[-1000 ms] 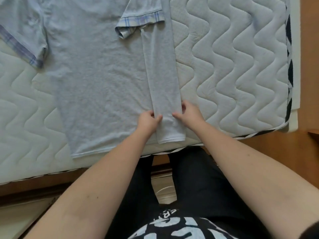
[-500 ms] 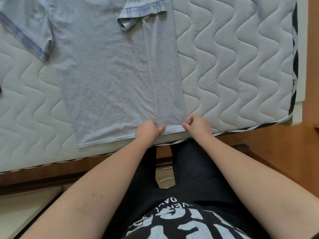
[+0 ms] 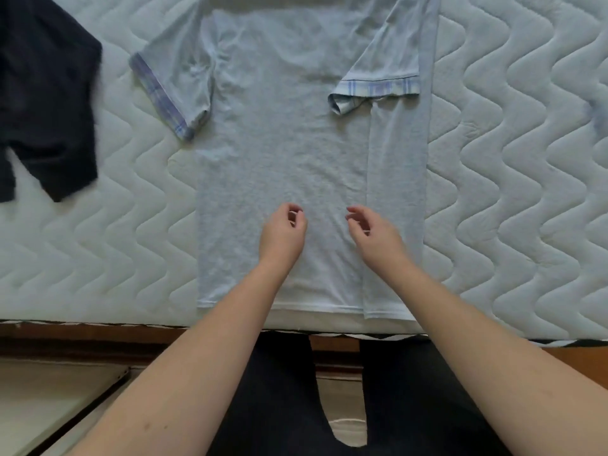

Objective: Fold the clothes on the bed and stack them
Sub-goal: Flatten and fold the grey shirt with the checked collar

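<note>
We see a big white quilted mattress (image 3: 513,166) with wavy stitching. It fills most of the view. On it lies a light grey T-shirt (image 3: 283,153), spread flat in the middle, with its bottom hem near the mattress edge closest to us. Its right side is folded over onto the body in a long strip (image 3: 394,199). The right sleeve (image 3: 378,83) lies folded in on top, and its checked blue cuff points toward the middle. The left sleeve (image 3: 177,83) sticks out to the side and has the same checked cuff. A dark piece of clothing (image 3: 46,103) lies at the far left, well apart from the T-shirt.

Both hands are over the lower part of the T-shirt. The left hand (image 3: 283,235) has loosely curled fingers and holds nothing. The right hand (image 3: 371,235) is beside it, just as loose and holding nothing. We cannot tell if they touch the cloth.
</note>
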Tool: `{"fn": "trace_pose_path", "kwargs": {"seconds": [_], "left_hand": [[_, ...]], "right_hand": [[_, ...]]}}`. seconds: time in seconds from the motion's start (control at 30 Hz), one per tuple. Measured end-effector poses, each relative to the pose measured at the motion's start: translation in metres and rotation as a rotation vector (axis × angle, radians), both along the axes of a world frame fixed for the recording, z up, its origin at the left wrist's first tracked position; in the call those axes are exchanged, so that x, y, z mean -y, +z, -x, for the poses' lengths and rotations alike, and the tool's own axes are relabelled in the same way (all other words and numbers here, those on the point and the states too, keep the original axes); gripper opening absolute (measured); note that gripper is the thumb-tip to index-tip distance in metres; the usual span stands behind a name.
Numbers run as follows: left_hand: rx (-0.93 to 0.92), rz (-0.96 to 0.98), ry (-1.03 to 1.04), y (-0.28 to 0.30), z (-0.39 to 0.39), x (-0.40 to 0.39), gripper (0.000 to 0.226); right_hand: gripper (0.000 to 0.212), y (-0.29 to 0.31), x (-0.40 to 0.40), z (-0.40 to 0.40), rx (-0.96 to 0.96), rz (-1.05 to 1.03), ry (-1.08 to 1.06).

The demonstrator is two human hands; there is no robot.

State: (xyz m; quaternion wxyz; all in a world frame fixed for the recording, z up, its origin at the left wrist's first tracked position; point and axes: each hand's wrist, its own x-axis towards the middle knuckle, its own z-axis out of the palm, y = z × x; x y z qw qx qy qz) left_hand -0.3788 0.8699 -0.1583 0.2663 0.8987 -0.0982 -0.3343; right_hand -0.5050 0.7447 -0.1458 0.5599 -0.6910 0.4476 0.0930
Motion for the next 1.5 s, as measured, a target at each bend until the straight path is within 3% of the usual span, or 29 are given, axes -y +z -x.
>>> {"fn": "trace_pose_path", "kwargs": {"seconds": [0.23,0.43,0.63,0.8,0.97,1.13,1.27,1.4,1.5], "left_hand": [[0.098,0.097,0.140,-0.003,-0.099,-0.034,0.023],[0.168,0.166,0.190,-0.009,-0.179,-0.037,0.020],[0.206,0.283,-0.179,-0.012,-0.241,0.001,0.032],[0.234,0.294,-0.197,-0.019,-0.290,0.045,0.038],[0.410,-0.067,-0.568,-0.041,-0.329,0.086,0.066],[0.428,-0.188,-0.738,-0.072,-0.332,0.102,0.071],[0.485,-0.161,-0.745,-0.096,-0.324,0.090,0.070],[0.448,-0.143,-0.743,-0.098,-0.326,0.091,0.069],[0.361,0.063,-0.592,-0.078,-0.346,0.103,0.057]], "right_hand": [[0.041,-0.004,-0.008,-0.107,0.127,-0.200,-0.140],[0.042,-0.015,0.007,-0.188,0.179,-0.243,-0.223],[0.045,-0.025,0.029,-0.262,0.255,-0.244,-0.252],[0.048,-0.037,0.062,-0.321,0.294,-0.178,-0.223],[0.050,-0.051,0.105,-0.369,0.325,-0.146,-0.208],[0.049,-0.067,0.133,-0.402,0.306,-0.153,-0.210],[0.044,-0.077,0.151,-0.417,0.336,-0.160,-0.181],[0.055,-0.081,0.156,-0.422,0.381,-0.203,-0.226],[0.056,-0.085,0.151,-0.418,0.412,-0.175,-0.198]]}}
